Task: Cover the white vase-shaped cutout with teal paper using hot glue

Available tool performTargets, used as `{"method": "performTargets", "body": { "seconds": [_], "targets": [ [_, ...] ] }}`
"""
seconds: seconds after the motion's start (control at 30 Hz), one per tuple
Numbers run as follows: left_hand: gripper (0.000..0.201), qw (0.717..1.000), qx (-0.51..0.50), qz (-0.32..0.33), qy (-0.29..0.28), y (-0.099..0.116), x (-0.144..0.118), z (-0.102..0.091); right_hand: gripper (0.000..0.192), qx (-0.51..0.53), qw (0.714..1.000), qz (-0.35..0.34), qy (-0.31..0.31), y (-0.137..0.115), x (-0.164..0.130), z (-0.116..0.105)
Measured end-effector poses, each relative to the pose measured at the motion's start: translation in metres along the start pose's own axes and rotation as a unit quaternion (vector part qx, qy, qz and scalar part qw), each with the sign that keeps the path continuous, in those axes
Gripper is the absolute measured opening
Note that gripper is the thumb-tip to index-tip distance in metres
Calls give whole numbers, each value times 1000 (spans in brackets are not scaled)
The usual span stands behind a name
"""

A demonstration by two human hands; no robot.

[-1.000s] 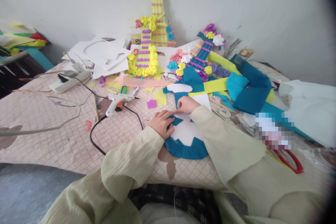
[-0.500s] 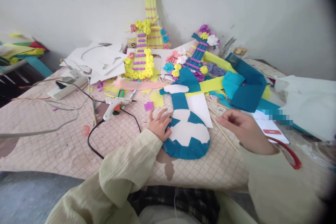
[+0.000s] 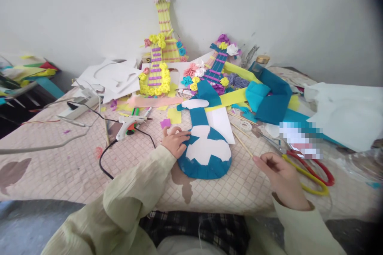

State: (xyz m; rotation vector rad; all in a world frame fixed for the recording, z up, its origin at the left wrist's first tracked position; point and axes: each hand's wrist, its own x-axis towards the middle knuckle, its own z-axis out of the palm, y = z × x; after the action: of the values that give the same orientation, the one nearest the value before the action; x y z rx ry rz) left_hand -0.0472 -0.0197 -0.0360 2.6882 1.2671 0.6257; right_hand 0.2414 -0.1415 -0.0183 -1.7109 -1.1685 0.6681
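Observation:
A guitar-shaped cutout [image 3: 206,151], white card partly covered in teal felt, lies flat on the pink quilted table [image 3: 60,159] in front of me. My left hand [image 3: 175,141] presses down on its left edge, fingers laid over the teal felt. My right hand [image 3: 281,177] hovers low at the right, apart from the cutout, with thumb and forefinger pinched together; I cannot see whether anything is between them. A thin wooden skewer [image 3: 242,144] lies between that hand and the cutout. Yellow-handled scissors [image 3: 309,177] and red-handled scissors [image 3: 321,169] lie just right of my right hand.
A white glue gun [image 3: 128,121] with a black cord lies left of the cutout, a power strip [image 3: 79,107] beyond it. Two decorated paper guitars, one yellow [image 3: 158,67] and one blue [image 3: 217,67], lean on the wall. Teal felt pieces [image 3: 269,99], paper scraps and white sheets [image 3: 113,75] crowd the back.
My right hand has left the cutout's neck and swung right and toward me, ending beside the scissors. My left hand stays on the cutout. The view shifted slightly.

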Motion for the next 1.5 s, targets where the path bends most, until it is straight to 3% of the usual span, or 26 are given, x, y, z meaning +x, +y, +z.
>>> {"method": "performTargets", "body": {
  "seconds": [0.17,0.37,0.5,0.57,0.67,0.77,0.93,1.1,1.23,1.37,1.5],
  "targets": [
    [39,1000,7,17,0,-2,0,-1,35,42,999,17,25,9,-3,9],
    [38,1000,12,11,-22,5,1,-5,33,49,999,9,-5,12,-9,22],
    [39,999,21,33,-4,13,-2,-4,33,24,1000,-5,-6,13,-13,26],
    [38,1000,-9,20,1,15,-2,-2,32,18,1000,-12,-5,15,-14,27],
    [32,989,-140,-44,-1,8,3,2,30,9,1000,-15,-18,16,-13,29],
    [24,962,-254,-97,-4,-5,11,2,25,20,999,-8,-50,12,-10,33],
    [32,916,-378,-130,-18,-19,7,-4,44,55,992,25,-112,0,-4,42],
    [55,852,-464,-239,43,-13,-15,0,54,151,979,71,-119,-7,-1,54],
    [50,794,-525,-298,68,-9,-17,0,52,198,971,70,-117,-13,-4,62],
    [39,744,-575,-332,74,-1,-15,-14,47,210,965,35,-150,-21,-11,63],
    [45,689,-622,-360,93,17,-21,-31,50,254,961,25,-108,-26,-19,65]
  ]
}}
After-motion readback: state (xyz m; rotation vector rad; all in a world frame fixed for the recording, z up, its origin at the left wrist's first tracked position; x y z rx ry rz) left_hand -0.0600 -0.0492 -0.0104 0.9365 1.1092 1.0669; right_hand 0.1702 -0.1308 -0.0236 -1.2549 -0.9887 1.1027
